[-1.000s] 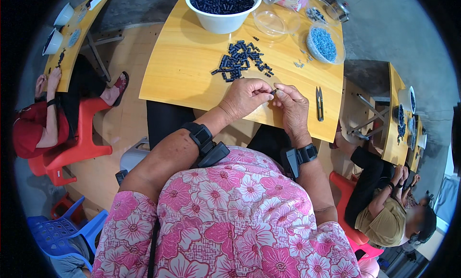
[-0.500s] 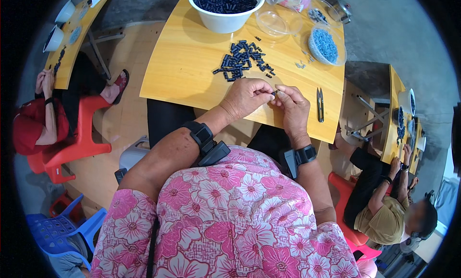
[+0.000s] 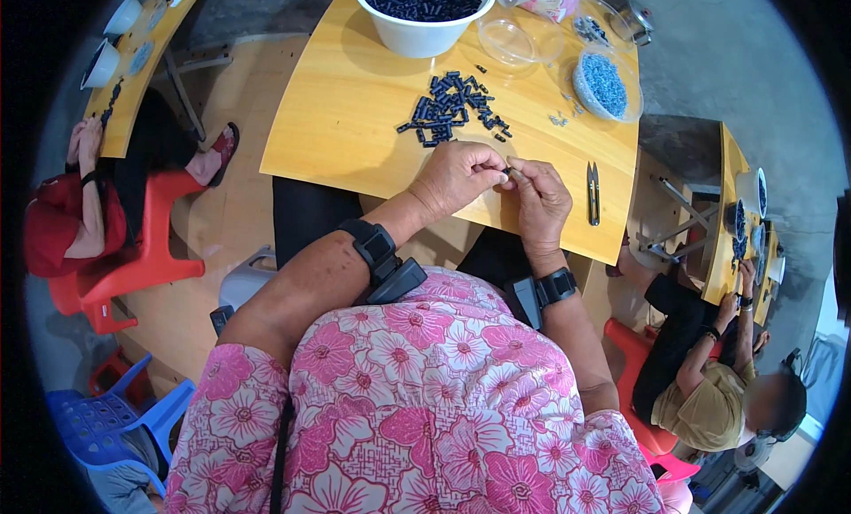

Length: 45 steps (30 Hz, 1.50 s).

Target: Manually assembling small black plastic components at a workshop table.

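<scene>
Over the near edge of the yellow wooden table (image 3: 346, 150), my two hands meet fingertip to fingertip. My left hand (image 3: 459, 175) pinches a small black piece (image 3: 508, 171) between thumb and forefinger. From the other side my right hand (image 3: 542, 197) closes its thumb and fingers on that same piece. Most of it is hidden by the fingertips. Just beyond my left hand lies a loose pile of short black cylindrical parts (image 3: 437, 115). Black-handled thread snips (image 3: 593, 195) rest to the right of my right hand.
Farther back stand a white bowl (image 3: 418, 37) full of black parts, clear plastic lids (image 3: 507, 42), and a clear tub (image 3: 631, 111) of small blue pieces. A few pieces (image 3: 558, 119) lie beside it. Other people (image 3: 80, 221) work at tables on both sides.
Both hands keep their grip on the small black piece, with only slight finger movement. The whole view has shifted slightly; the pile and containers stay in place.
</scene>
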Each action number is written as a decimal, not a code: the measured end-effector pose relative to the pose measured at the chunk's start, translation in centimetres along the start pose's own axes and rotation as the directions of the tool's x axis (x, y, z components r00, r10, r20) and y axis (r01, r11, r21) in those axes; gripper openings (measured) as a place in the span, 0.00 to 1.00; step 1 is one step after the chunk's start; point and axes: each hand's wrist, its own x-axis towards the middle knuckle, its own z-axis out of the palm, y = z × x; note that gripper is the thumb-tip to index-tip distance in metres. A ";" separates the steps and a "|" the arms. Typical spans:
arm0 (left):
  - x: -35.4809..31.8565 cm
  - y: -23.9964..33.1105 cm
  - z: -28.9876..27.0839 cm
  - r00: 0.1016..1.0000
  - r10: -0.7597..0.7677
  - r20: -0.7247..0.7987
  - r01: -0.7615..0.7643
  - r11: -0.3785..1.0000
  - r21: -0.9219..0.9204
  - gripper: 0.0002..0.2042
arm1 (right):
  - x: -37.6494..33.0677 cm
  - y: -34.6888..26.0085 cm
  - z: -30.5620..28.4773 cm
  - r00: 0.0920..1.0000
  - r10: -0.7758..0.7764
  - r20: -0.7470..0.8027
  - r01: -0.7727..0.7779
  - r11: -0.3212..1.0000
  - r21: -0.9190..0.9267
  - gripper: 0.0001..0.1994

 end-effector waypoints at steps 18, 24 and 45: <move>0.1 -0.2 -0.1 0.998 -0.057 0.038 0.054 0.996 0.073 0.04 | 0.3 0.9 -1.2 0.992 0.010 0.130 0.008 0.991 -0.135 0.07; 0.1 -0.2 -0.4 0.999 -0.026 0.036 0.023 0.995 0.102 0.03 | 0.9 0.6 -1.5 0.973 0.108 0.205 -0.114 0.993 0.016 0.07; 0.1 -0.3 0.0 0.992 -0.110 0.066 0.112 0.993 -0.030 0.06 | -0.2 -0.2 -1.1 0.959 0.266 0.097 -0.282 0.887 0.365 0.10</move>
